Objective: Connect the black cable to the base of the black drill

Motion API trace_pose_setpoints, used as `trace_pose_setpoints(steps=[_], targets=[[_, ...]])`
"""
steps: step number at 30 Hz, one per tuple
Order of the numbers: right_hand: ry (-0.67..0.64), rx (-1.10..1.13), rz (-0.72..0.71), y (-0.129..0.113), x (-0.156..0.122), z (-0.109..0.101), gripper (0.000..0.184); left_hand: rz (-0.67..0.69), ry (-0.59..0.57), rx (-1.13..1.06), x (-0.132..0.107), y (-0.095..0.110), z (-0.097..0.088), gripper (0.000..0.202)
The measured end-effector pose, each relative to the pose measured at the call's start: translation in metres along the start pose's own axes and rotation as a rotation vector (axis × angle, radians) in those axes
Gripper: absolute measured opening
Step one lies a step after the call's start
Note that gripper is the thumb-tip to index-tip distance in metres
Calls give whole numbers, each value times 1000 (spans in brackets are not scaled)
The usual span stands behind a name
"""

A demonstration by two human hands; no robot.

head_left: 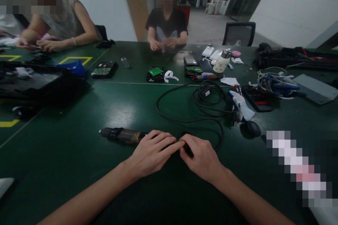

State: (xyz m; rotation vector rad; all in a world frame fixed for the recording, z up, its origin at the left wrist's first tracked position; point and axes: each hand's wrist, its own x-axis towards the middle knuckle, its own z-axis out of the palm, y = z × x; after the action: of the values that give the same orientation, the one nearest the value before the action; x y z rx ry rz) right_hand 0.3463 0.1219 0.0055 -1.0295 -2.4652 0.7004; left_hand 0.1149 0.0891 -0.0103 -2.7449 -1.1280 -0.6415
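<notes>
An electric screwdriver (pixel 126 135) lies almost level on the green table, its bit pointing left. My left hand (pixel 155 152) is wrapped over its rear part, hiding that end. Close against it, my right hand (pixel 202 154) is closed with bent fingers around the dark end of a black cable (pixel 169 119); the fingers mostly cover this end. Fingertips of both hands meet where screwdriver and cable come together, and whether the two are joined cannot be seen. The rest of the cable loops over the table beyond my hands.
Hard drives (pixel 155 73) with green boards stand farther back. At right lie a computer mouse (pixel 250 128), a blue-and-white tool (pixel 241 105), a black case (pixel 257 98) and bundled wires (pixel 277 85). A black bin (pixel 39 84) is at left. Two people sit across the table.
</notes>
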Motion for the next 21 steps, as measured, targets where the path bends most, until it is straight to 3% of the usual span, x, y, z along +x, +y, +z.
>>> trace_pose_setpoints(steps=[21], targets=[[2,-8,12,2,0,3,5,-12,12,-14,1,1,-1,44]])
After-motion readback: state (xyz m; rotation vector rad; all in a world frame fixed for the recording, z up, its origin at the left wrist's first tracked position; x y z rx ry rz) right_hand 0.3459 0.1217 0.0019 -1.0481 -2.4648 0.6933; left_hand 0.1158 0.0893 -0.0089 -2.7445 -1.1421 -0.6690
